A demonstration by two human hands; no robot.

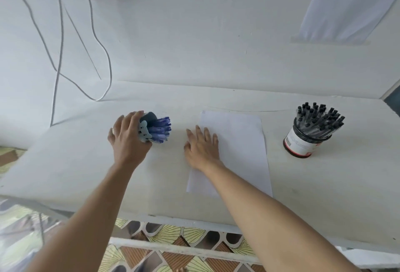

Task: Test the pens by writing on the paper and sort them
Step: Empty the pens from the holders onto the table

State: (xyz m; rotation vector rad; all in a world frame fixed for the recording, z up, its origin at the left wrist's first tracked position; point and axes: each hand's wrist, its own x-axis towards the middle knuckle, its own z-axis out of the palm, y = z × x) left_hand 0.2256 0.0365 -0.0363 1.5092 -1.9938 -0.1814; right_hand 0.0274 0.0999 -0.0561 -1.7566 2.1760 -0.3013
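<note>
While the left hand (pixel 127 139) curls its fingers (pixel 131 118) round a small dark holder (pixel 150 117), tipped to the right so that its blue pens (pixel 161 129) point sideways, the right hand (pixel 201 148) lies flat, its fingers (pixel 205 135) straight and slightly spread. Those right fingers rest on the left edge of the paper (pixel 242 146) on the worktop (pixel 86 163). Well to their right, past the sheet, black pens (pixel 318 118) stand in a can (pixel 300 144).
</note>
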